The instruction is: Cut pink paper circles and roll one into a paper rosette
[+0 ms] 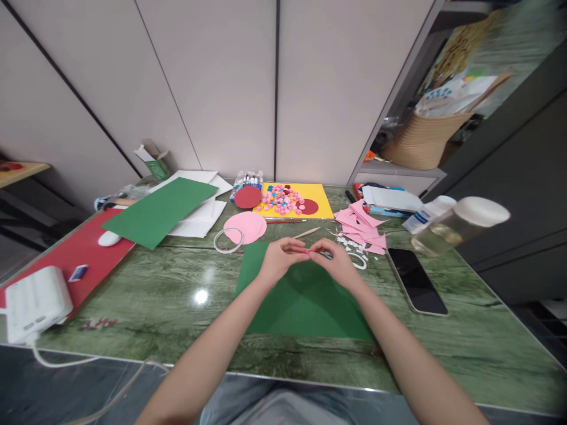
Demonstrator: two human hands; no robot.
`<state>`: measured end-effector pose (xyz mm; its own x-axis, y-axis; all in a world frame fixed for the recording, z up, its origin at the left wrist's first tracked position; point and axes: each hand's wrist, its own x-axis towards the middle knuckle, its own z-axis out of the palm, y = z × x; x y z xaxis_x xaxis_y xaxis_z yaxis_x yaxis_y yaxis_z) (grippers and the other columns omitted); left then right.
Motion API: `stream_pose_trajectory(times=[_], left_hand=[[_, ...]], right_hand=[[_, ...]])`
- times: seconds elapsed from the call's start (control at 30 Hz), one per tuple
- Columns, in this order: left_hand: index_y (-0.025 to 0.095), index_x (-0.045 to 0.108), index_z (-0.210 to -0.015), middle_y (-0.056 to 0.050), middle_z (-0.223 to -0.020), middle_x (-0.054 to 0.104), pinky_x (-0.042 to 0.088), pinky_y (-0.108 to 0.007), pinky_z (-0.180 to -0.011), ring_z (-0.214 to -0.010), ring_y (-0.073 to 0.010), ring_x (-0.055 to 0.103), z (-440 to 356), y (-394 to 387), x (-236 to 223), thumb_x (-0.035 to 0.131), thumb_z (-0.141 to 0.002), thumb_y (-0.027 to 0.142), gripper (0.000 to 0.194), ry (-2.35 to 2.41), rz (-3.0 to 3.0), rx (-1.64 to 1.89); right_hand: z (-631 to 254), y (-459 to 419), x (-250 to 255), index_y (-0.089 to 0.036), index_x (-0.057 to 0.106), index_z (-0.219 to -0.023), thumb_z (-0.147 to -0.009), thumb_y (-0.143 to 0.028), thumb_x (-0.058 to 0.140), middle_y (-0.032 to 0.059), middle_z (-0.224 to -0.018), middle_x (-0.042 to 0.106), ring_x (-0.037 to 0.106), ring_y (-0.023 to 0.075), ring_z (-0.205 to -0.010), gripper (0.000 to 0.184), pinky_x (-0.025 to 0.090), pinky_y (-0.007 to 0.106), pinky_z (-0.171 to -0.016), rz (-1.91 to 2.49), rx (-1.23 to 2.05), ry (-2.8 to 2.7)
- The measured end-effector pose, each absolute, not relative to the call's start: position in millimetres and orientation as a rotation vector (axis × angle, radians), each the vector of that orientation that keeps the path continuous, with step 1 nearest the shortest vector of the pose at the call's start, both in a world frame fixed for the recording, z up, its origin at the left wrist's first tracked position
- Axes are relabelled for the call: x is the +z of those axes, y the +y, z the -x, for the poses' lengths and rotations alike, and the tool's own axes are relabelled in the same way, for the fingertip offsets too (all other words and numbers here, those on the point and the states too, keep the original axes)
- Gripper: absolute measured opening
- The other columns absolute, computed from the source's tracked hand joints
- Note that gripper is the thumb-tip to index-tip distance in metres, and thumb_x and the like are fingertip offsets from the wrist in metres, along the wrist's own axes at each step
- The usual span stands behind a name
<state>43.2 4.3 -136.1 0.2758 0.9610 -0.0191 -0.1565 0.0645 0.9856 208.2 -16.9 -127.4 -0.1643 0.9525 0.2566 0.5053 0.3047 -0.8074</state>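
Observation:
My left hand [282, 257] and my right hand [333, 260] meet above a green sheet of paper [305, 307], fingertips pinched together. Between them is a small pinkish-red piece [307, 252], mostly covered by the fingers, so its kind is unclear. Just beyond the hands lies a pencil-like wooden stick [309, 232]. Pink paper circles [248, 226] and a pale ring [228, 241], which looks like a tape roll, are left of the hands. Farther back, a yellow sheet [322, 198] bears a heap of small pink and blue pieces [283, 200] and a red circle [312, 206].
Pink paper scraps [358, 224] and white scissors handles [359, 261] are to the right, near a phone [417, 281] and a bottle [460, 224]. At left lie another green sheet [162, 209], a red sheet [104, 260] and a white cabled device [38, 301]. Cabinet doors [221, 88] stand behind.

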Motion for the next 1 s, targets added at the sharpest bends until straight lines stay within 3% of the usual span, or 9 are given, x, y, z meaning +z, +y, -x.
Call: stream_pose_trajectory(times=[0.17,0.37,0.57,1.0], left_hand=[[0.012,0.062,-0.083,-0.007,-0.075,0.071,0.053,-0.032,-0.073,-0.073,-0.0181,0.067,-41,5,-138,0.076,-0.054,0.019,0.033,0.938,-1.269,1.021],[0.018,0.063,-0.086,-0.002,-0.076,0.071,0.051,-0.028,-0.075,-0.074,-0.0151,0.067,-41,0,-137,0.067,-0.066,0.013,0.021,1.066,-1.805,0.940],[0.022,0.061,-0.094,0.001,-0.083,0.070,0.050,-0.027,-0.074,-0.077,-0.0146,0.066,-44,-1,-147,0.063,-0.069,0.009,0.028,1.139,-2.169,0.872],[0.018,0.062,-0.092,-0.003,-0.083,0.070,0.052,-0.029,-0.077,-0.078,-0.0145,0.066,-46,-3,-136,0.068,-0.065,0.013,0.028,0.999,-1.648,1.132]], right_hand=[[-210,-17,-127,-0.020,0.061,-0.075,-0.078,-0.028,0.057,0.0026,-0.077,0.062,0.055,0.0192,-0.078,0.009,0.041,0.032,-0.070,1.335,0.620,-1.905],[-208,-21,-128,-0.021,0.059,-0.080,-0.075,-0.023,0.059,0.0030,-0.081,0.063,0.051,0.0214,-0.085,0.005,0.037,0.035,-0.075,1.412,0.255,-2.148],[-208,-24,-127,-0.020,0.057,-0.079,-0.074,-0.021,0.058,0.0049,-0.083,0.063,0.049,0.0234,-0.089,0.006,0.032,0.038,-0.081,1.380,-0.027,-2.335],[-214,-18,-126,-0.023,0.061,-0.080,-0.079,-0.031,0.059,0.0022,-0.080,0.064,0.053,0.0210,-0.084,0.009,0.037,0.037,-0.078,1.333,0.245,-2.044]])
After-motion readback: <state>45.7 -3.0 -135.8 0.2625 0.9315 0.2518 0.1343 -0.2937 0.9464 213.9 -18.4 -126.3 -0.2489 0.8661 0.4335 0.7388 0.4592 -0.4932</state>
